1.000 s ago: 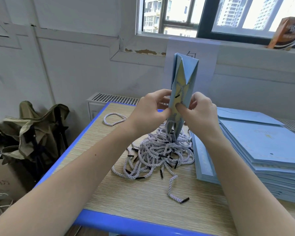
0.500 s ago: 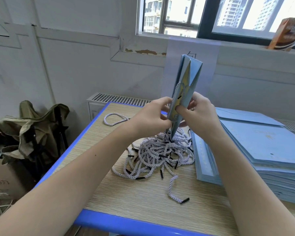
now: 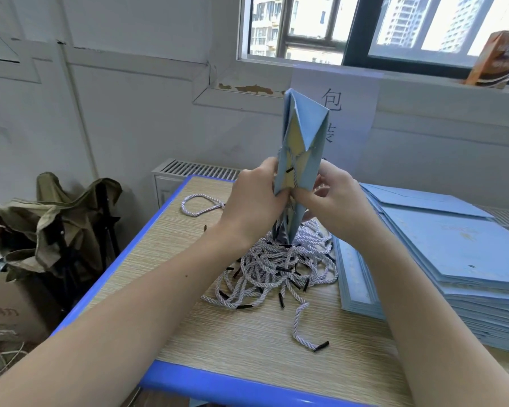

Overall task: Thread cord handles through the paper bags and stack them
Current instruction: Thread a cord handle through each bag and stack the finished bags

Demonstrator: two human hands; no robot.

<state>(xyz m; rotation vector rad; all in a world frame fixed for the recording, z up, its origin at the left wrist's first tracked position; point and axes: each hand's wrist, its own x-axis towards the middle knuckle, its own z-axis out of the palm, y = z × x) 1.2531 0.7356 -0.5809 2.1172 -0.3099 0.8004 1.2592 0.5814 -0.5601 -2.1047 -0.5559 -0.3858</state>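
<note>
two hands, left hand (image 3: 254, 198) and right hand (image 3: 340, 201), pinch one upright paper bag (image 3: 304, 136) above one cord pile (image 3: 279, 265).

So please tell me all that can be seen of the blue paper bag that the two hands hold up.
The paper bag is light blue, smooth paper, with a yellowish inside showing through its parted edge. It is folded nearly flat and stands upright, seen edge-on, over the pile of cords; whether its lower end touches them cannot be told. A twisted white cord with a black tip lies in the opening. The left hand and the right hand pinch it from both sides.
</note>
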